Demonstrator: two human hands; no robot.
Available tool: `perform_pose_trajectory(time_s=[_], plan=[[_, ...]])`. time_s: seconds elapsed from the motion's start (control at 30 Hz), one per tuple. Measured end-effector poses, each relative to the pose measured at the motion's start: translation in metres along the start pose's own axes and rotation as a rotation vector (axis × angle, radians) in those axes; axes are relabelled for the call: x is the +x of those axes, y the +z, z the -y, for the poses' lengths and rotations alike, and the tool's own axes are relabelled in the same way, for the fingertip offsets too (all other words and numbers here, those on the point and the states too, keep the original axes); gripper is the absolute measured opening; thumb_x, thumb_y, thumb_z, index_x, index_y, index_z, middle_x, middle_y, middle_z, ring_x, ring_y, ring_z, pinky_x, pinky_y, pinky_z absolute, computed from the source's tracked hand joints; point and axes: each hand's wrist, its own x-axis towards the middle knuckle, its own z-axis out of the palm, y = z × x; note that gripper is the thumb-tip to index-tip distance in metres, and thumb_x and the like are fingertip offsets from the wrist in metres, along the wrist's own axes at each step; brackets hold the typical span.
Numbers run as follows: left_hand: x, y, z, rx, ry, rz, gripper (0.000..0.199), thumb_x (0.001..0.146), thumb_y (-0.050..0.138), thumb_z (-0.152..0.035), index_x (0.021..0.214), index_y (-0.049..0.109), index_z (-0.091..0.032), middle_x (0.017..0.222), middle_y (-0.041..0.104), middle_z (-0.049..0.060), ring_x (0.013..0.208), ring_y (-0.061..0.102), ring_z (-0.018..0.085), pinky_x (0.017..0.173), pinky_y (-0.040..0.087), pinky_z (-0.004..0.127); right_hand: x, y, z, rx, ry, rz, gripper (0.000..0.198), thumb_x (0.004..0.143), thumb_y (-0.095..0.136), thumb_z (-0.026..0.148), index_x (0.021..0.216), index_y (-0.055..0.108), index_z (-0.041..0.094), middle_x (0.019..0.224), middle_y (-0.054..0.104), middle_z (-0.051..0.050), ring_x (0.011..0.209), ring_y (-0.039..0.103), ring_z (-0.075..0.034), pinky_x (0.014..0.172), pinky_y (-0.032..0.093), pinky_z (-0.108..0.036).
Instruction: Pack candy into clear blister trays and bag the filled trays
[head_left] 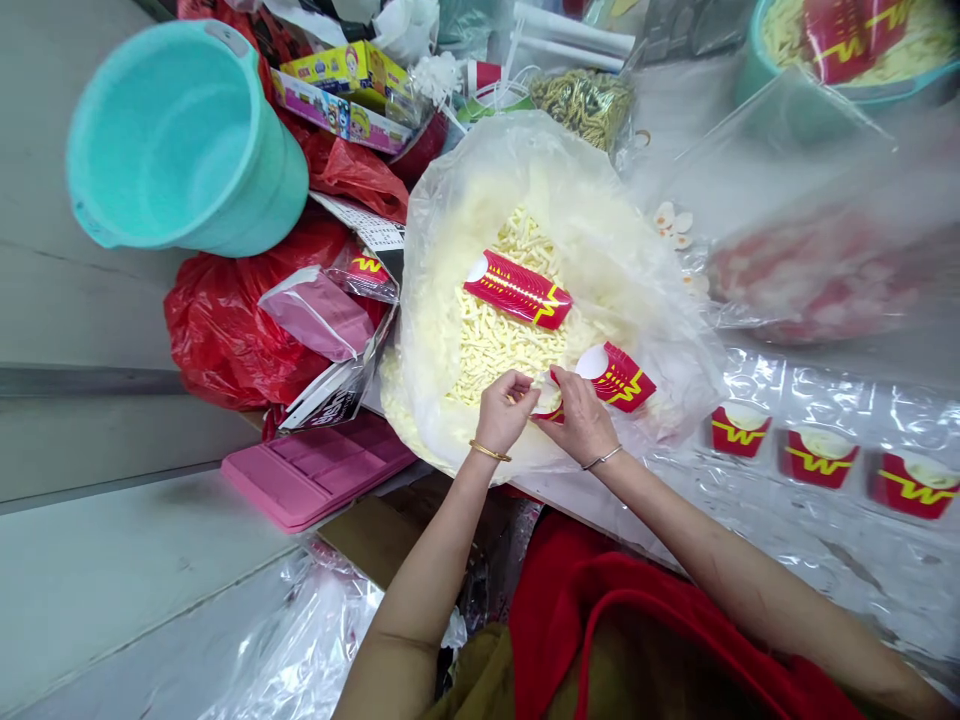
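My right hand [581,418] grips a small red fry carton [553,408] with yellow markings, partly covered by the fingers. Close against it, my left hand [504,412] has thumb and fingers pinched at the carton's pale opening; what is between them is too small to make out. Both hands are over the near edge of a large clear plastic bag [637,250], spread open and full of pale yellow fry-shaped pieces [487,345]. On these pieces lies a nested stack of red cartons [519,289]. A shorter carton stack [616,377] rests just beyond my right hand.
Several cartons, one of them this red carton [741,428], sit in a row at right on clear plastic. A blurred plastic bag [817,270] lies behind them. A turquoise bucket [277,190], red bags [217,330] and a pink tray [315,470] crowd the left. Another turquoise tub [757,90] stands far right.
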Motion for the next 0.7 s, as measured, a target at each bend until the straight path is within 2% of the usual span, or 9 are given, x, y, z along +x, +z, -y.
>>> perform_pose_trajectory(time_s=[0.07,0.13,0.2,0.27,0.33,0.43,0.57,0.63,0.7], plan=[[-0.007,0.011,-0.003,0.333,0.129,0.012,0.004,0.076,0.057,-0.018,0.072,0.059,-0.019,0.074,0.057,0.002,0.074,0.055,0.015,0.071,0.045,0.029,-0.005,0.002,-0.001,-0.007,-0.028,0.005,0.066,0.077,0.062,0.024,0.135,0.034,0.011,0.118,0.052,-0.016,0.107,0.047,-0.03,0.092,0.045,-0.046],[-0.012,0.02,-0.007,0.558,0.215,0.108,0.011,0.076,0.054,-0.014,0.069,0.061,-0.019,0.075,0.058,0.005,0.076,0.056,0.018,0.072,0.045,0.031,-0.012,0.003,-0.005,0.001,-0.068,-0.008,0.06,0.078,0.054,0.015,0.135,0.034,0.011,0.118,0.053,-0.016,0.109,0.046,-0.028,0.095,0.044,-0.045],[-0.013,0.024,-0.009,0.603,0.267,0.264,0.016,0.077,0.052,-0.011,0.068,0.062,-0.019,0.072,0.06,0.005,0.074,0.058,0.019,0.07,0.045,0.031,-0.019,0.003,-0.012,0.009,-0.091,-0.025,0.061,0.079,0.051,0.012,0.136,0.032,0.013,0.12,0.052,-0.015,0.111,0.046,-0.028,0.095,0.043,-0.046],[-0.008,0.021,-0.008,0.51,0.306,0.34,0.018,0.081,0.049,-0.012,0.076,0.064,-0.02,0.075,0.063,0.004,0.075,0.06,0.018,0.07,0.046,0.029,-0.024,0.0,-0.02,0.007,-0.077,-0.042,0.063,0.081,0.055,0.02,0.138,0.029,0.015,0.122,0.051,-0.016,0.111,0.046,-0.029,0.093,0.043,-0.048],[0.004,0.014,-0.001,0.442,0.325,0.257,0.019,0.084,0.046,-0.014,0.091,0.063,-0.021,0.085,0.065,0.004,0.083,0.06,0.017,0.075,0.047,0.028,-0.026,-0.004,-0.028,-0.005,-0.036,-0.058,0.069,0.08,0.06,0.032,0.139,0.028,0.015,0.121,0.051,-0.016,0.11,0.047,-0.031,0.092,0.044,-0.05],[0.029,0.008,0.013,0.626,0.255,0.013,0.028,0.079,0.054,-0.014,0.106,0.057,-0.019,0.101,0.061,0.01,0.096,0.057,0.022,0.084,0.044,0.035,-0.026,-0.008,-0.035,-0.02,0.007,-0.068,0.074,0.078,0.064,0.039,0.139,0.028,0.014,0.119,0.051,-0.016,0.108,0.048,-0.031,0.092,0.044,-0.05],[0.054,0.016,0.037,0.827,0.135,-0.045,0.026,0.074,0.058,-0.016,0.101,0.057,-0.015,0.097,0.059,0.012,0.096,0.055,0.026,0.083,0.042,0.038,-0.025,-0.008,-0.034,-0.022,0.017,-0.054,0.075,0.078,0.064,0.041,0.139,0.029,0.015,0.119,0.051,-0.016,0.108,0.049,-0.031,0.091,0.045,-0.049],[0.059,0.019,0.047,0.728,0.127,-0.064,0.017,0.076,0.053,-0.013,0.092,0.058,-0.016,0.09,0.06,0.009,0.089,0.056,0.022,0.081,0.043,0.034,-0.025,-0.008,-0.033,-0.013,0.022,-0.049,0.075,0.078,0.064,0.041,0.139,0.028,0.015,0.118,0.051,-0.016,0.107,0.049,-0.031,0.091,0.045,-0.05],[0.058,0.016,0.053,0.495,0.089,-0.112,0.014,0.075,0.05,-0.012,0.085,0.058,-0.017,0.08,0.059,0.004,0.077,0.056,0.016,0.075,0.044,0.029,-0.025,-0.009,-0.033,-0.002,0.032,-0.044,0.075,0.078,0.064,0.042,0.138,0.029,0.015,0.117,0.051,-0.016,0.107,0.049,-0.031,0.091,0.045,-0.049]])
